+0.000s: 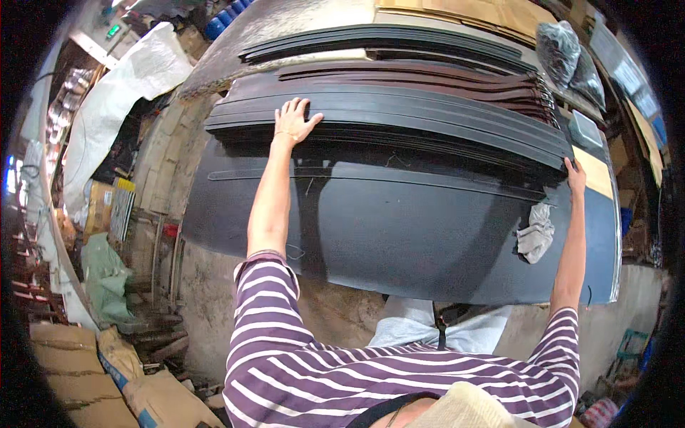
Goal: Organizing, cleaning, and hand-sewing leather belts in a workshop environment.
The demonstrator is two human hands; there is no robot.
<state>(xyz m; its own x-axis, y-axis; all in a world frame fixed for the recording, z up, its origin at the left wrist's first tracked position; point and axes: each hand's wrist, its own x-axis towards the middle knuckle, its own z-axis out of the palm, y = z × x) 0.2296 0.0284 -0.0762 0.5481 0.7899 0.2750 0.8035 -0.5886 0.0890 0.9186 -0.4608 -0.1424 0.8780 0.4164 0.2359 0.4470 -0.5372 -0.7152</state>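
A stack of long, flat black strips (428, 118) lies across the far part of the dark table (399, 242). On its upper face, toward the left end, rests my left hand (292, 121), open, with the fingers spread. At the right end of the stack my right hand (575, 175) is closed round the corner of the strips; part of its fingers is hidden. Nearer to me, one thin dark strip (357, 174) lies flat along the table. A crumpled grey cloth (536, 232) sits beside my right forearm.
Behind the stack lie wavy dark brown strips (428, 77) and another bundle of black strips (385, 37). Clear plastic bags (560, 53) and a clear plastic box (586, 130) stand at the right. Cardboard (68, 364) and a white sheet (128, 93) are left of the table.
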